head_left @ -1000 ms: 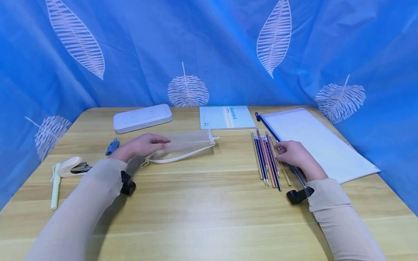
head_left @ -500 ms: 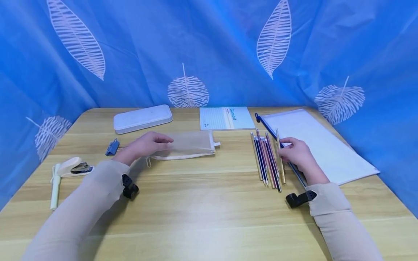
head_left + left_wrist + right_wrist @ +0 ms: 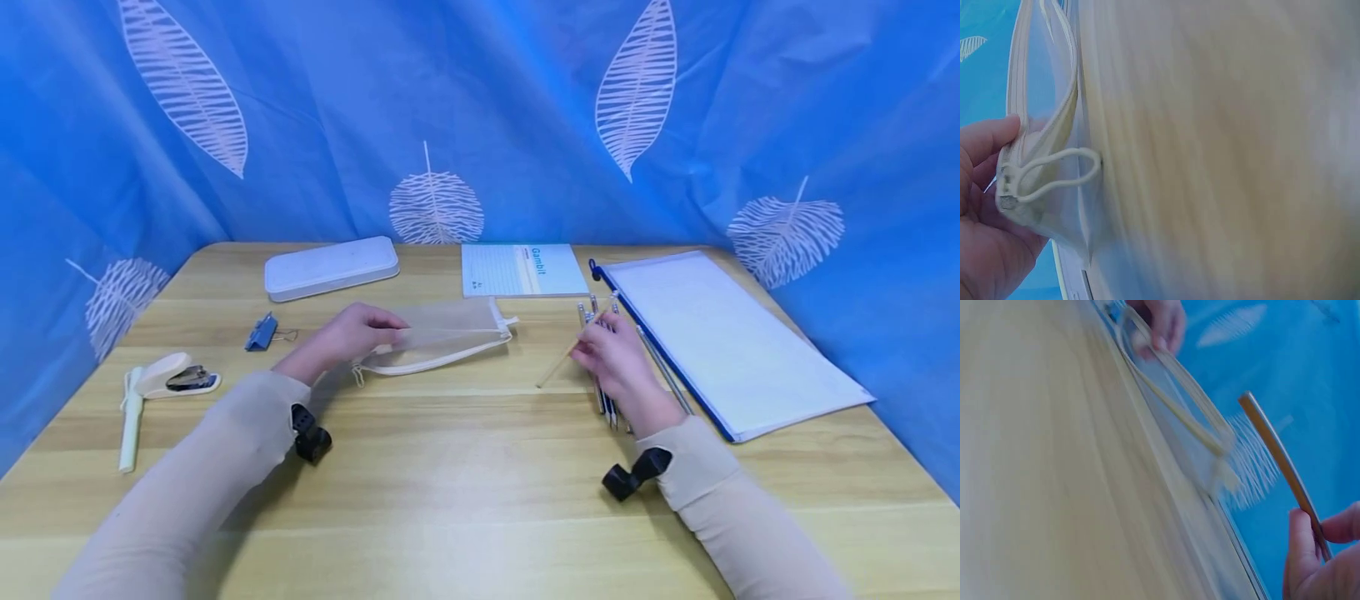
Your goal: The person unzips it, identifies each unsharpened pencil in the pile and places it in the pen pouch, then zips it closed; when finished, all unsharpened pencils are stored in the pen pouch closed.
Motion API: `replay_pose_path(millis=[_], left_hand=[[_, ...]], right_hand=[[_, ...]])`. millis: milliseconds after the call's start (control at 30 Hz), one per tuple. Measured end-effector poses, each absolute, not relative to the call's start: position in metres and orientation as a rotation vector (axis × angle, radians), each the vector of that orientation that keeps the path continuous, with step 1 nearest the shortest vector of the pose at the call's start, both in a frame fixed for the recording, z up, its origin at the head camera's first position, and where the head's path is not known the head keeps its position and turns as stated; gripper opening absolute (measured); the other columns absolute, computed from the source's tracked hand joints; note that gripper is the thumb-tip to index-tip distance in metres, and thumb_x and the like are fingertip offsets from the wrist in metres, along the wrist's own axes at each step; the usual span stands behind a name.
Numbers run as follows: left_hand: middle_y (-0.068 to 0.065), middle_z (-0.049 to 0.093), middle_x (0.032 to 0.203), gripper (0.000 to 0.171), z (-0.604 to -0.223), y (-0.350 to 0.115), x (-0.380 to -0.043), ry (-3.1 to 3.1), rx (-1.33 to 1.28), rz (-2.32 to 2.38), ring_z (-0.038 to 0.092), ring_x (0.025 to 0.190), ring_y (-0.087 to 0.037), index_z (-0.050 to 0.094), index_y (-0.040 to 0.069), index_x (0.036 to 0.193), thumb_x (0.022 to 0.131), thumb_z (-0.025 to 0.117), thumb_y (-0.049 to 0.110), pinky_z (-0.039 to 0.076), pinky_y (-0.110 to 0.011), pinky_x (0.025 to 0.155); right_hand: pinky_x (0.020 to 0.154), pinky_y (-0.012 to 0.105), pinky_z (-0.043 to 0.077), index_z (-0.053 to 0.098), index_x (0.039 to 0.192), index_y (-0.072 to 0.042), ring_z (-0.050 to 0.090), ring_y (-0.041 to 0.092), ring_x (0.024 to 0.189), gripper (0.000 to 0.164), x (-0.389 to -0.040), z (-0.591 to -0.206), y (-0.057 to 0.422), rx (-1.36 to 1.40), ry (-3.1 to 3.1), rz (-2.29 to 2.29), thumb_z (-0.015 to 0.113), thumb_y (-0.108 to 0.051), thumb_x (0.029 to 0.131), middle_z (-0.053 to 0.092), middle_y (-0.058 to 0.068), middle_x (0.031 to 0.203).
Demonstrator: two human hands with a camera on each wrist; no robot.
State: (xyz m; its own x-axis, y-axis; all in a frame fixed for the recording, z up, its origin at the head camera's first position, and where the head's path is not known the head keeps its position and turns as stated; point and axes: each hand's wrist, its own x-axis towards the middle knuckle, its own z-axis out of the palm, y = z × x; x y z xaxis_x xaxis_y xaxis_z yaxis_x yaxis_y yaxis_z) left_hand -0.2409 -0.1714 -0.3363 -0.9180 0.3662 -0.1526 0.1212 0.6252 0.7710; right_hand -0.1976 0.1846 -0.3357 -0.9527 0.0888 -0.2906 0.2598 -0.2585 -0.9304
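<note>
- Near the middle of the wooden surface (image 3: 465, 467), the left hand (image 3: 352, 333) grips the zip end of a mesh pouch (image 3: 450, 333), fingers curled round the cream edging; the wrist view shows the pull cord (image 3: 1054, 172) looping out just beside the thumb.
- Over on the right side, the right hand (image 3: 611, 358) pinches a single pencil (image 3: 558, 367) between thumb and fingers, lifted clear of the wood and slanting down to the left.
- That pencil's tip points across toward the pouch, and the two are still apart, a strip of bare wood between them.
- From the right wrist view, the pencil (image 3: 1279, 469) juts up out of the pinch, with the pouch mouth and the other hand beyond it, all rather blurred.
- Just beneath and behind the right hand lies the row of pencils (image 3: 603, 400), side by side on the wood.
- Right beside them sits a clear zip folder (image 3: 735, 342) with a blue edge.
- Along the back: a white pencil case (image 3: 330, 267) to the left, a notepad (image 3: 521, 268) in the middle.
- Far left, a blue binder clip (image 3: 260, 333), a cream stapler (image 3: 168, 375) and a pale pen (image 3: 129, 425) lie well apart from both hands.
- Behind it all hangs a blue leaf-print curtain (image 3: 480, 117).
</note>
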Motion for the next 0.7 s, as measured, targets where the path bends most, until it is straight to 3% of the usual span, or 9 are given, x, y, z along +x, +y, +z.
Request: replay_pose_path(millis=[133, 367, 567, 700], left_hand=[[-0.014, 0.064, 0.113, 0.029, -0.335, -0.165, -0.238, 2.577, 0.365, 1.226, 0.055, 0.098, -0.023, 0.064, 0.003, 0.115, 0.090, 0.059, 0.016, 0.045, -0.033, 0.081], [-0.013, 0.064, 0.109, 0.026, -0.339, -0.153, -0.235, 2.602, 0.294, 1.355, 0.053, 0.092, -0.021, 0.067, 0.004, 0.109, 0.089, 0.059, 0.019, 0.043, -0.029, 0.076], [-0.013, 0.065, 0.106, 0.024, -0.341, -0.144, -0.227, 2.575, 0.232, 1.512, 0.053, 0.093, -0.019, 0.067, -0.001, 0.103, 0.087, 0.061, 0.016, 0.042, -0.026, 0.076], [-0.014, 0.064, 0.103, 0.024, -0.341, -0.136, -0.223, 2.533, 0.199, 1.592, 0.052, 0.092, -0.019, 0.066, -0.004, 0.103, 0.086, 0.062, 0.013, 0.042, -0.026, 0.076]], right_hand=[[0.089, 0.031, 0.048, 0.015, 0.142, -0.009, 0.051, 0.017, 0.084, 0.069, -0.205, -0.336, 0.141, 0.482, 1.748, -2.478, 0.044, 0.011, 0.082, 0.041, 0.012, 0.107], [0.060, 0.022, 0.053, 0.021, 0.134, -0.007, 0.056, 0.014, 0.063, 0.066, -0.210, -0.333, 0.089, 0.539, 1.592, -2.710, 0.049, 0.013, 0.078, 0.052, 0.014, 0.092], [0.060, 0.025, 0.054, 0.027, 0.124, -0.006, 0.061, 0.022, 0.070, 0.057, -0.207, -0.333, 0.066, 0.531, 1.616, -2.813, 0.051, 0.014, 0.076, 0.056, 0.020, 0.096], [0.063, 0.028, 0.055, 0.029, 0.118, -0.005, 0.062, 0.021, 0.068, 0.053, -0.203, -0.340, 0.054, 0.485, 1.691, -2.822, 0.052, 0.014, 0.074, 0.056, 0.017, 0.091]])
